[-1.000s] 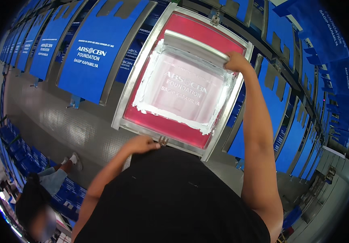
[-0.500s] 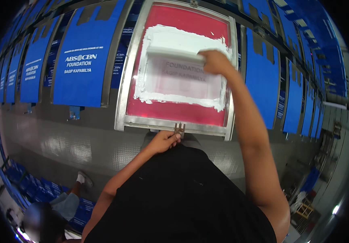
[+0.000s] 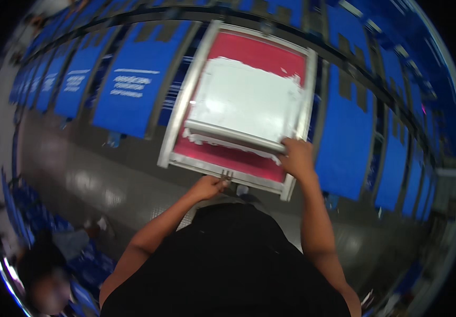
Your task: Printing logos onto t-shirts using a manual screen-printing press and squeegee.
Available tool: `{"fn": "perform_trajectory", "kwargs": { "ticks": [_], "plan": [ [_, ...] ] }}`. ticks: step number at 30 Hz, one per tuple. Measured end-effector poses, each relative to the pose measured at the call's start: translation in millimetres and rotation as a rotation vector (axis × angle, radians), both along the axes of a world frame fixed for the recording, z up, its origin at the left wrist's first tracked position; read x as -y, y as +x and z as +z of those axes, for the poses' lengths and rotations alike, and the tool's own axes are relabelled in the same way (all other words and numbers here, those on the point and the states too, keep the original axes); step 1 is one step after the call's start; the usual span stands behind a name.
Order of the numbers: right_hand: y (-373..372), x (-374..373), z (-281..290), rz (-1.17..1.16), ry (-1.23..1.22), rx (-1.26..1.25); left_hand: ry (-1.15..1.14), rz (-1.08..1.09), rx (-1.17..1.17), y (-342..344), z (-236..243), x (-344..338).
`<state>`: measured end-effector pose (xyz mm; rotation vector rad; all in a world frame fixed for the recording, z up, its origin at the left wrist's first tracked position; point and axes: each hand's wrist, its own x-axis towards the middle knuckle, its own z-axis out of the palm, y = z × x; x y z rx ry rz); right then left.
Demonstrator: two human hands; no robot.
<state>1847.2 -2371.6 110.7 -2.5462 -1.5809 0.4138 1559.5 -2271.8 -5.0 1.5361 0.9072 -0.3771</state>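
A screen-printing frame (image 3: 189,95) with silvery metal sides and a red mesh (image 3: 228,156) lies in front of me. Thick white ink (image 3: 246,95) covers most of the mesh's middle, ragged at its edges. Across the near part of the ink lies a long squeegee (image 3: 230,135). My right hand (image 3: 298,157) grips its right end, close to the frame's right side. My left hand (image 3: 210,186) is closed on a small pronged metal bracket (image 3: 227,175) at the middle of the frame's near edge.
Blue panels with white print (image 3: 132,79) stand in rows on the left, and more blue panels (image 3: 347,132) on the right. Grey floor (image 3: 132,174) runs on my side of the rows. A person (image 3: 48,269) is at the lower left, beside more blue panels.
My right hand has drawn the squeegee from the far part of the mesh toward me. White ink now covers the lettering seen before. My left hand stays at the bracket; the view has shifted.
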Motion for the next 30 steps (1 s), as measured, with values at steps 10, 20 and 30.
{"fn": "perform_trajectory", "kwargs": {
  "ticks": [10,20,30],
  "plan": [
    [68,22,-77,-0.273,0.499,-0.79,1.122,0.423,0.006,16,70,-151],
    [82,29,-58,-0.511,0.589,-1.022,0.509,0.578,0.356,16,16,-166],
    [48,16,-48,-0.666,0.612,-0.914,0.377,0.478,0.43,15,-18,-198]
  ]
}}
